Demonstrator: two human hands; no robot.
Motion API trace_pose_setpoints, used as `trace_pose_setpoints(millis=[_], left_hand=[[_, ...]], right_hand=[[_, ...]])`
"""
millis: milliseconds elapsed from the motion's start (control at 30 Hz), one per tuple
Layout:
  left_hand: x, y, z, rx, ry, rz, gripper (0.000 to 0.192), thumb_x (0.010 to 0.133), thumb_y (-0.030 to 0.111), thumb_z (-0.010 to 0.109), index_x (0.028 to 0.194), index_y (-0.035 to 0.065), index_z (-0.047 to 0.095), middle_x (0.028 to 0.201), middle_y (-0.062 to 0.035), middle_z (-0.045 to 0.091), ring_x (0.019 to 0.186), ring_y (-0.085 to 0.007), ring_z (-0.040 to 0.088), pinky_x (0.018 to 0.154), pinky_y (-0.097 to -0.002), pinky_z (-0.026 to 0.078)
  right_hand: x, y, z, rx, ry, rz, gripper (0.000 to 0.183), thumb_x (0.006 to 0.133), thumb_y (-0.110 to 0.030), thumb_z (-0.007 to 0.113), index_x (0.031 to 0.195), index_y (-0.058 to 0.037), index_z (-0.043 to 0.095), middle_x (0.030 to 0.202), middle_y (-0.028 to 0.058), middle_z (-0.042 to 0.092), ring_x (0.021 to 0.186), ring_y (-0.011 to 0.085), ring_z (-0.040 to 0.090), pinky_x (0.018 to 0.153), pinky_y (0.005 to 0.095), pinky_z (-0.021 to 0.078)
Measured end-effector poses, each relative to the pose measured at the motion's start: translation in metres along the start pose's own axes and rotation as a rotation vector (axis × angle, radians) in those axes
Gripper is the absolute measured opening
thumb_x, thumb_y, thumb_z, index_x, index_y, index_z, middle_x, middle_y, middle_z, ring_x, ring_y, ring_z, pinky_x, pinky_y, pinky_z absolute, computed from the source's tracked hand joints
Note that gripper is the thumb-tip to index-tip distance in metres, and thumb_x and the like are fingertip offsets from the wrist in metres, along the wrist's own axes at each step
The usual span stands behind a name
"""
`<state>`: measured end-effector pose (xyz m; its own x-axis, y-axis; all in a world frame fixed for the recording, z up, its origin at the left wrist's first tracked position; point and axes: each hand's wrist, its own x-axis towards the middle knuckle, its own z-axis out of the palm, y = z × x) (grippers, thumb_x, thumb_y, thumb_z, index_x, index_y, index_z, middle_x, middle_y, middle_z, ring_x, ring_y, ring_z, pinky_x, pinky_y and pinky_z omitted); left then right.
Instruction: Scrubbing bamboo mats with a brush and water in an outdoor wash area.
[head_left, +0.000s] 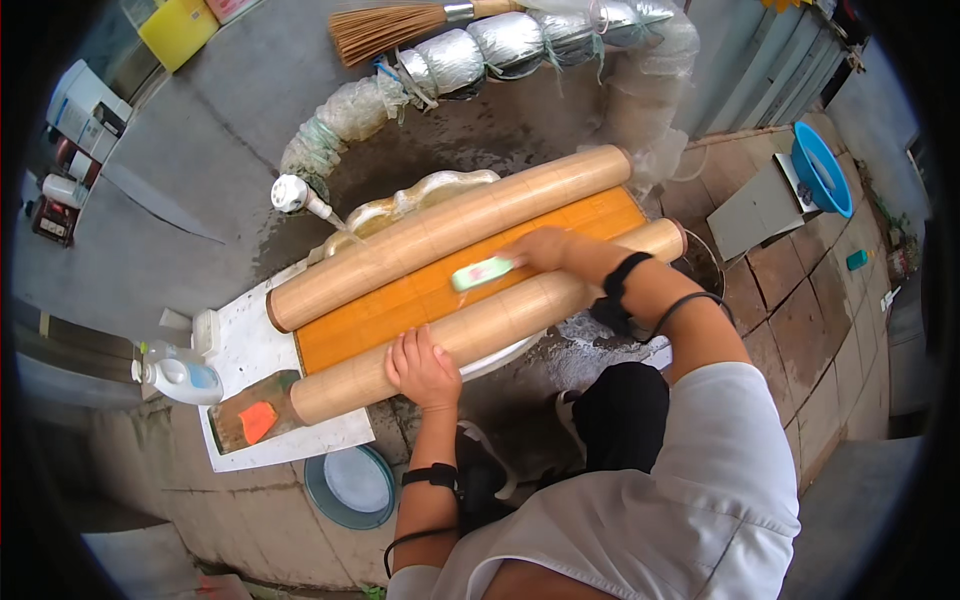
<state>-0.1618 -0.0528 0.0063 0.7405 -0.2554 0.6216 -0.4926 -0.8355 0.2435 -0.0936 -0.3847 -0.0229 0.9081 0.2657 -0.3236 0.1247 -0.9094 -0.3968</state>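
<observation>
A bamboo mat, rolled up from both long sides, lies across a basin and a white board. Its far roll (450, 232) and near roll (495, 322) flank an unrolled orange-brown strip (375, 326). My right hand (541, 249) is closed on a light green brush (482, 274), held over that strip and slightly blurred; the brush's bristles are hidden. My left hand (425, 367) rests on the near roll, its fingers over the top and a little spread. Beyond the far roll, water runs from a white tap head (291, 195).
A foil-wrapped pipe (510, 45) arches behind the basin, with a straw broom (390, 26) beside it. White jugs (184, 381) and an orange piece (258, 421) are at the left. A bucket (349, 486) stands below the board; a blue basin (821, 171) is at right.
</observation>
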Motion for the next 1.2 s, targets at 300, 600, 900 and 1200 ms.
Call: trace_pose_setpoints(millis=[300, 600, 900, 1200], left_hand=[[0.006, -0.007, -0.004, -0.014, 0.018, -0.058, 0.037, 0.088, 0.027, 0.045, 0.111, 0.0046, 0.064, 0.112, -0.0126, 0.062, 0.112, -0.0319, 0.054, 0.105, -0.0483, 0.033], [0.004, -0.011, -0.007, -0.035, -0.003, -0.052, 0.037, 0.088, 0.028, 0.046, 0.11, 0.004, 0.063, 0.111, -0.0128, 0.062, 0.112, -0.0312, 0.054, 0.106, -0.0474, 0.033], [0.007, -0.012, -0.005, -0.124, -0.024, -0.088, 0.035, 0.082, 0.026, 0.055, 0.109, 0.0044, 0.063, 0.11, -0.0107, 0.061, 0.113, -0.0288, 0.053, 0.105, -0.0459, 0.034], [0.01, -0.016, -0.009, -0.122, -0.019, -0.075, 0.036, 0.081, 0.028, 0.057, 0.108, 0.0048, 0.063, 0.109, -0.0109, 0.06, 0.11, -0.0285, 0.053, 0.105, -0.0448, 0.036]], right_hand=[[-0.199, 0.093, -0.103, -0.509, 0.303, 0.708, 0.041, 0.092, -0.036, 0.058, 0.132, -0.025, 0.059, 0.107, 0.0161, 0.07, 0.102, 0.0313, 0.068, 0.082, 0.0434, 0.0544], [-0.04, -0.114, -0.107, 0.542, 0.594, 0.123, 0.027, 0.085, -0.018, 0.074, 0.106, -0.0035, 0.066, 0.086, 0.0105, 0.065, 0.072, 0.0137, 0.064, 0.061, 0.0326, 0.0543], [0.072, -0.308, -0.162, 0.059, 0.98, -0.211, 0.041, 0.08, -0.028, 0.076, 0.115, -0.0141, 0.059, 0.091, 0.0131, 0.065, 0.073, 0.0342, 0.067, 0.063, 0.0415, 0.0539], [0.077, -0.297, -0.195, -0.226, 0.687, -0.416, 0.058, 0.078, -0.009, 0.073, 0.131, -0.0298, 0.06, 0.105, 0.009, 0.055, 0.086, 0.0288, 0.064, 0.078, 0.04, 0.0534]])
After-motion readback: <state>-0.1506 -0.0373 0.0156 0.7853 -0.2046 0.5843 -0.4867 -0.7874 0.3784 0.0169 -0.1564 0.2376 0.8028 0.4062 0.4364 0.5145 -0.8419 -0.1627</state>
